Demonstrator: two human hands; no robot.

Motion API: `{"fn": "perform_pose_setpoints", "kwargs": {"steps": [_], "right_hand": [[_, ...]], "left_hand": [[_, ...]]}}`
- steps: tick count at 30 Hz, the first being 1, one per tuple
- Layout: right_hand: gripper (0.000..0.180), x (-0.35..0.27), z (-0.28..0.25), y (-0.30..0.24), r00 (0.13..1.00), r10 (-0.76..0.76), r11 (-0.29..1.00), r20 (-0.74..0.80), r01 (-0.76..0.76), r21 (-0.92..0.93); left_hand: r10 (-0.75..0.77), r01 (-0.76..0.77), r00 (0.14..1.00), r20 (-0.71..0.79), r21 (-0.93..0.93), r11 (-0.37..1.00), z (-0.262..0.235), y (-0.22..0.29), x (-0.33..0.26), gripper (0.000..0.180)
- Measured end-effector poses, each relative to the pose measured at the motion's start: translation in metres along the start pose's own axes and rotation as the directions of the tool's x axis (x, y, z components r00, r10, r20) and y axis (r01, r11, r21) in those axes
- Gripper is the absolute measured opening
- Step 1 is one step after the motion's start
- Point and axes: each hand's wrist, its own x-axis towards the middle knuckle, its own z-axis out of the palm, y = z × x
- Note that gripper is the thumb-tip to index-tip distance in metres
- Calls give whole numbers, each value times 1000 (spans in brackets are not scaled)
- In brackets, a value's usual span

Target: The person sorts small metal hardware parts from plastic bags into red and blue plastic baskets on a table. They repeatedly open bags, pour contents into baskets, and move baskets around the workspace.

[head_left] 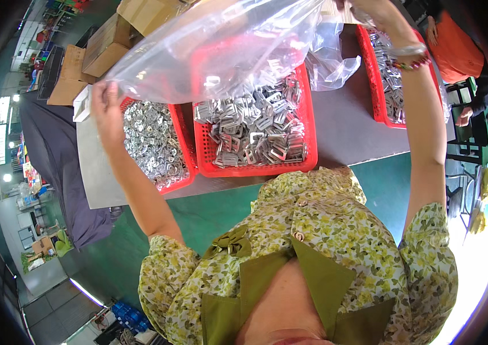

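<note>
A large clear plastic bag [169,63] is stretched wide above the baskets. My left hand [106,106] pinches its lower left corner, beside the left basket. At the top edge of the view, my right hand [370,14] is closed on the gathered far end of the bag; part of this hand is cut off. Beneath the bag stands a red plastic basket [255,171] full of flat metal buckles [261,123], its far part seen through the film. Left of it, another red basket [176,185] holds small shiny metal pieces [152,138].
A third red basket [377,103] of metal parts stands at the right of the grey table [344,135]. Crumpled clear plastic [330,69] lies between baskets. Cardboard boxes [106,46] are piled at far left. A person in an orange top [456,49] is at far right.
</note>
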Motion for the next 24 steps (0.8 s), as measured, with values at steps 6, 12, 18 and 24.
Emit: {"fn": "perform_pose_setpoints", "kwargs": {"steps": [6,12,18,24], "right_hand": [[30,-5,-22,-104,851,443,514,-282,17,858],[70,-4,45,-170,974,111,588,-196,95,803],[42,-69,67,-73,939,289,854,-188,-164,494],[48,-278,-42,52,332,915,364,-230,-430,826]], "left_hand": [[257,50,943,210,-855,516,40,64,5,41],[219,157,829,515,-589,793,154,94,-17,44],[276,-247,429,860,-182,952,151,93,-11,45],[-254,-115,893,372,733,670,156,-154,-62,58]]}}
